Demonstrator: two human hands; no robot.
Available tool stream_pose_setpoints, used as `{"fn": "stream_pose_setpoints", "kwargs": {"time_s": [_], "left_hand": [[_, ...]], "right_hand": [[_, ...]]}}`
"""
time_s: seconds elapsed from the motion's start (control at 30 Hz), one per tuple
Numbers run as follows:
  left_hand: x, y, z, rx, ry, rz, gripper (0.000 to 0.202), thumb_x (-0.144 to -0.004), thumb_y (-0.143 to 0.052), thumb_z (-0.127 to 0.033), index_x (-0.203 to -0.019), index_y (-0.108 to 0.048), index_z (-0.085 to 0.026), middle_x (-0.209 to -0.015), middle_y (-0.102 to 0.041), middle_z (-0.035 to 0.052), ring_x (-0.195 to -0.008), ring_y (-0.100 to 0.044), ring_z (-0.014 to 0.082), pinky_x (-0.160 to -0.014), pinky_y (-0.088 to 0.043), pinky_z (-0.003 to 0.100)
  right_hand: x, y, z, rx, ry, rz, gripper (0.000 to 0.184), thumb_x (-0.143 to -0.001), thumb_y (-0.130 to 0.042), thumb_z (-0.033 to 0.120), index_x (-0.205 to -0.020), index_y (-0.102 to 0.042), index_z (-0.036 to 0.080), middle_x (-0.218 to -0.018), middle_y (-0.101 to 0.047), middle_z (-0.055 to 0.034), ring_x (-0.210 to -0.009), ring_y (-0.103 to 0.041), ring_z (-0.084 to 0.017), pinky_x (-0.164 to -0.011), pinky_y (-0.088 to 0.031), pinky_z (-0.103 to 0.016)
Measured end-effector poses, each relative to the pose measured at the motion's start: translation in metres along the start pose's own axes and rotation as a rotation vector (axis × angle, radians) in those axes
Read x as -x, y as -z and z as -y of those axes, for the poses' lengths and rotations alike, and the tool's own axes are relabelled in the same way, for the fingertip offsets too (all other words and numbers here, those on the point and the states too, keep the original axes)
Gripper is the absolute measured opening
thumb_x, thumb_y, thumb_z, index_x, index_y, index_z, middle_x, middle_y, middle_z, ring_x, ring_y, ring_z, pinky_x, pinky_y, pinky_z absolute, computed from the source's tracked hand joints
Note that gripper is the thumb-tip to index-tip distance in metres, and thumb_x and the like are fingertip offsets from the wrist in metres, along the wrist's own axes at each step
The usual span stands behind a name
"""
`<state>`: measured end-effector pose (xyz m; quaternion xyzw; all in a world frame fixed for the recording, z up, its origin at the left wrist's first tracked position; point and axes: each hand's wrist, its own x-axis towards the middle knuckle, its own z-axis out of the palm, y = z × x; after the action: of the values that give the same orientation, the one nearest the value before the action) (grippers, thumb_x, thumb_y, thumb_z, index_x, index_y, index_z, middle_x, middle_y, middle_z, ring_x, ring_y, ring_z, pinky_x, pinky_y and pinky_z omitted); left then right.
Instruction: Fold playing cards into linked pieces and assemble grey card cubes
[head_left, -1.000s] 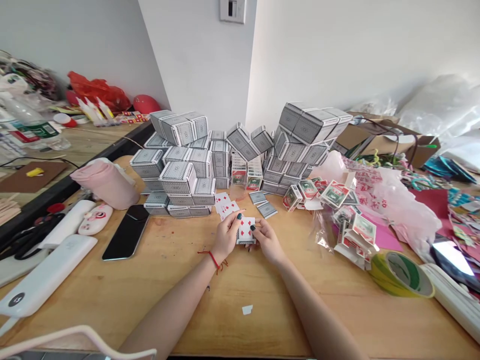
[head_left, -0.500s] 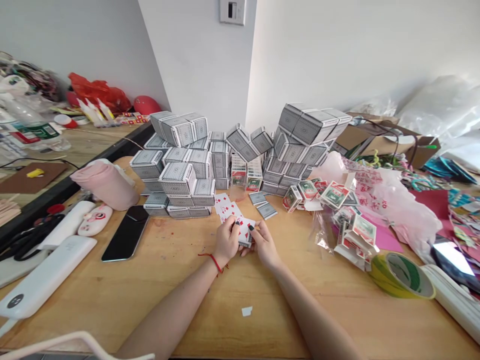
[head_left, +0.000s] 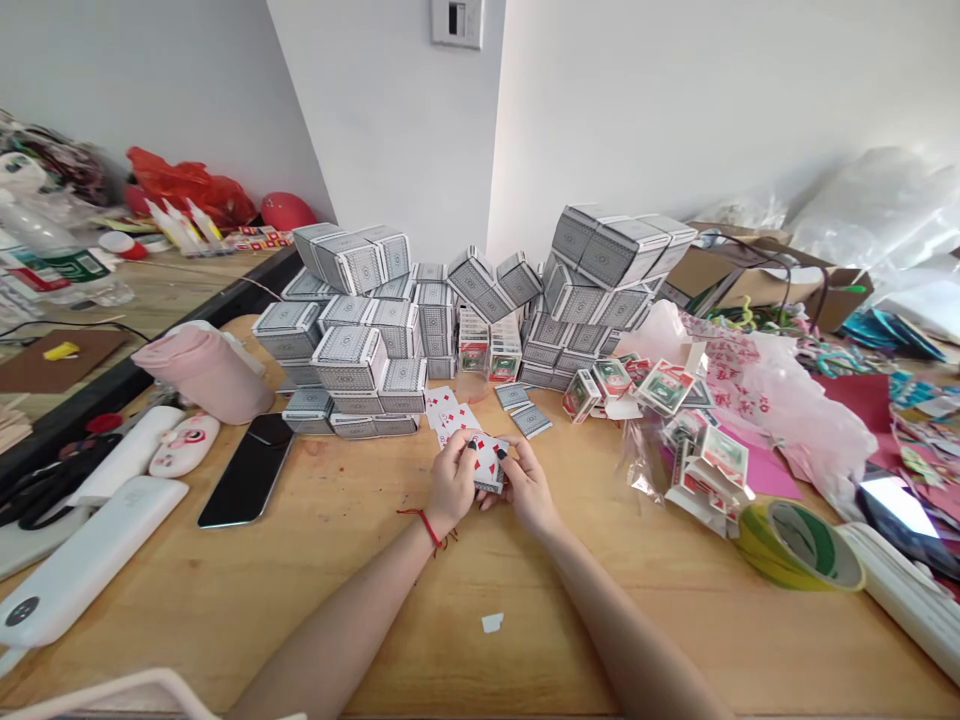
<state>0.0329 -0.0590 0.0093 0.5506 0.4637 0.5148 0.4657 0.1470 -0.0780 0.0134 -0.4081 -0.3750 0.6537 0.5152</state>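
Both my hands hold one playing card piece [head_left: 489, 462] above the table, its face with red diamonds turned up and a patterned grey edge showing along the bottom. My left hand [head_left: 453, 478], with a red string bracelet on the wrist, grips its left side, thumb on top. On the right side my right hand [head_left: 528, 484] pinches it, fingers partly hidden underneath. Loose diamond cards [head_left: 444, 408] lie face up just beyond my left hand. Two face-down grey cards [head_left: 531, 420] rest beyond my right hand. Farther back stand stacked boxes folded from grey-backed cards [head_left: 349, 358].
More card boxes [head_left: 600, 245] are piled at the back right. Printed card packs [head_left: 667, 385] and a yellow tape roll [head_left: 799, 545] lie right. At left are a black phone [head_left: 247, 470], a white power bank [head_left: 90, 560] and a pink roll [head_left: 202, 370]. A paper scrap [head_left: 492, 623] lies in front.
The view has shifted slightly, so the scene sits a little farther left. Both hands keep their hold on the card piece, with barely any finger movement.
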Motion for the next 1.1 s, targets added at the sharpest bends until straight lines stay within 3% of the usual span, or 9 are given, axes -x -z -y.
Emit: {"fn": "stream_pose_setpoints", "kwargs": {"time_s": [0.5, 0.63, 0.73, 0.83, 0.97, 1.1], "left_hand": [[0.004, -0.001, -0.014, 0.205, 0.063, 0.022, 0.009, -0.076, -0.036, -0.025, -0.074, -0.044, -0.02, -0.042, -0.037, -0.0085, -0.027, -0.034, 0.0069, -0.028, -0.024, 0.019], [0.004, 0.003, -0.01, 0.22, 0.063, 0.06, 0.015, -0.079, -0.042, -0.033, -0.073, -0.041, -0.02, -0.048, -0.039, -0.0083, -0.028, -0.034, 0.0057, -0.028, -0.025, 0.019], [0.003, 0.005, -0.006, 0.206, 0.083, 0.116, 0.019, -0.08, -0.047, -0.037, -0.073, -0.041, -0.02, -0.051, -0.04, -0.0083, -0.029, -0.034, 0.005, -0.028, -0.025, 0.018], [0.002, 0.006, -0.004, 0.156, 0.052, 0.132, 0.02, -0.08, -0.048, -0.038, -0.074, -0.045, -0.019, -0.054, -0.043, -0.0064, -0.035, -0.038, 0.0053, -0.032, -0.029, 0.018], [0.002, 0.005, -0.003, 0.106, -0.012, 0.1, 0.017, -0.079, -0.048, -0.031, -0.09, -0.048, -0.018, -0.063, -0.049, -0.0037, -0.047, -0.043, 0.0073, -0.042, -0.035, 0.018], [0.004, 0.004, -0.001, 0.122, -0.024, 0.138, 0.023, -0.08, -0.044, -0.025, -0.102, -0.042, -0.021, -0.063, -0.048, -0.0049, -0.045, -0.041, 0.0072, -0.042, -0.034, 0.018]], "right_hand": [[0.001, 0.002, 0.0, -0.065, -0.046, 0.066, 0.019, -0.074, -0.054, 0.036, -0.086, -0.044, 0.024, -0.063, -0.066, 0.0016, -0.053, -0.065, -0.019, -0.04, -0.051, -0.029], [0.003, 0.003, 0.006, -0.177, -0.109, 0.18, 0.027, -0.076, -0.049, 0.042, -0.094, -0.044, 0.023, -0.074, -0.067, -0.0019, -0.057, -0.066, -0.02, -0.036, -0.051, -0.028], [0.001, 0.004, 0.008, -0.167, -0.184, 0.182, 0.036, -0.08, -0.044, 0.052, -0.1, -0.044, 0.021, -0.076, -0.068, -0.004, -0.059, -0.067, -0.02, -0.033, -0.051, -0.028], [-0.002, 0.008, 0.008, -0.123, -0.215, 0.2, 0.036, -0.08, -0.051, 0.051, -0.095, -0.046, 0.019, -0.073, -0.068, -0.0051, -0.059, -0.068, -0.02, -0.035, -0.053, -0.027], [-0.004, 0.017, 0.008, -0.087, -0.216, 0.268, 0.034, -0.078, -0.057, 0.047, -0.089, -0.048, 0.016, -0.071, -0.068, -0.0065, -0.062, -0.069, -0.021, -0.036, -0.054, -0.025], [-0.005, 0.024, 0.008, -0.033, -0.212, 0.281, 0.034, -0.077, -0.06, 0.046, -0.086, -0.048, 0.016, -0.071, -0.068, -0.0053, -0.059, -0.069, -0.019, -0.036, -0.053, -0.023]]}}
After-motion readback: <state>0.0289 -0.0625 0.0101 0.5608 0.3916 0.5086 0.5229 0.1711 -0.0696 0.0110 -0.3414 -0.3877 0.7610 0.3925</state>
